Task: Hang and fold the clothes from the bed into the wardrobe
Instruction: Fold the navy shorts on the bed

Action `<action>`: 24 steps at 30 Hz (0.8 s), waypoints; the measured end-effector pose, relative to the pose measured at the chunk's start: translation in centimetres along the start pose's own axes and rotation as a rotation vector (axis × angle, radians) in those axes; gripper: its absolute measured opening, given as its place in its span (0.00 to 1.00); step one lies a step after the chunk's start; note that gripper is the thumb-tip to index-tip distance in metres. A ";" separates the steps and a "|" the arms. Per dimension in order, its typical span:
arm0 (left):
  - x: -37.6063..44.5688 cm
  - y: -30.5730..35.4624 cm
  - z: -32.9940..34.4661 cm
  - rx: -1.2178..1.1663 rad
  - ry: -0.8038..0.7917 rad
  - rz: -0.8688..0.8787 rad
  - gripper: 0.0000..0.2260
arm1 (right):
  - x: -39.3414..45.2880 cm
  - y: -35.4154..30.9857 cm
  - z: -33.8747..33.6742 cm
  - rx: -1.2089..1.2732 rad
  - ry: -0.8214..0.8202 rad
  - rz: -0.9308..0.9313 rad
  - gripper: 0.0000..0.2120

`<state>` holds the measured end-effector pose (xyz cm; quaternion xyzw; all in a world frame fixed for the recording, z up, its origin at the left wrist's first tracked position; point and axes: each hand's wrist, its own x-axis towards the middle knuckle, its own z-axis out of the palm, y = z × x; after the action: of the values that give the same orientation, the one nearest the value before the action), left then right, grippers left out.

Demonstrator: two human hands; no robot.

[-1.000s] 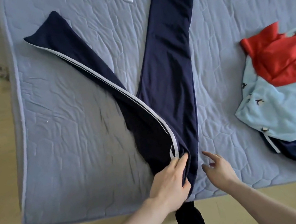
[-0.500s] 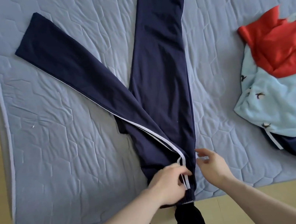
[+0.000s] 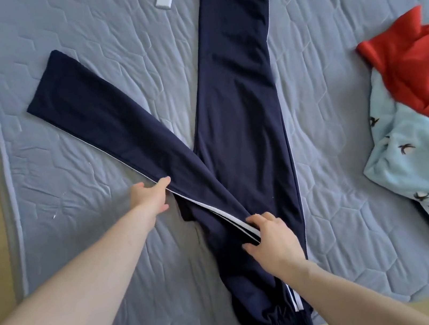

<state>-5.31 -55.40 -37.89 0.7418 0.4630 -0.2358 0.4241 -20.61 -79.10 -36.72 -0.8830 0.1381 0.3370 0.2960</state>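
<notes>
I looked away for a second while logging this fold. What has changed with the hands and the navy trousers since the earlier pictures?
The left hand left the waist end and moved up the angled leg, now gripping its striped edge. The right hand, earlier hovering open beside the navy trousers, now holds the stripes near the crotch. The legs stay spread in a V; the clothes pile is untouched.

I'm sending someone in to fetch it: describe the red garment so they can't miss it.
Start at the grey quilted mattress and go to its right edge, where a heap of clothes lies apart from the navy track pants. The red garment sits crumpled on top of a light blue bird-print piece; it is the only red thing there.
</notes>
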 end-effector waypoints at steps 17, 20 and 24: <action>-8.1 17.0 11.5 0.349 -0.139 0.942 0.42 | -0.2 2.4 -3.9 0.550 0.169 0.289 0.08; -7.8 17.2 13.6 0.431 -0.342 0.914 0.36 | 0.1 3.7 -4.1 0.455 0.141 0.395 0.07; -4.4 15.0 11.2 0.504 -0.159 0.866 0.17 | 0.8 5.9 -4.1 0.343 0.118 0.437 0.06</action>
<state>6.46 -70.21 -34.40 0.9248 0.0077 -0.1984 0.3246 -20.54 -86.35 -37.35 -0.7874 0.3971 0.3125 0.3531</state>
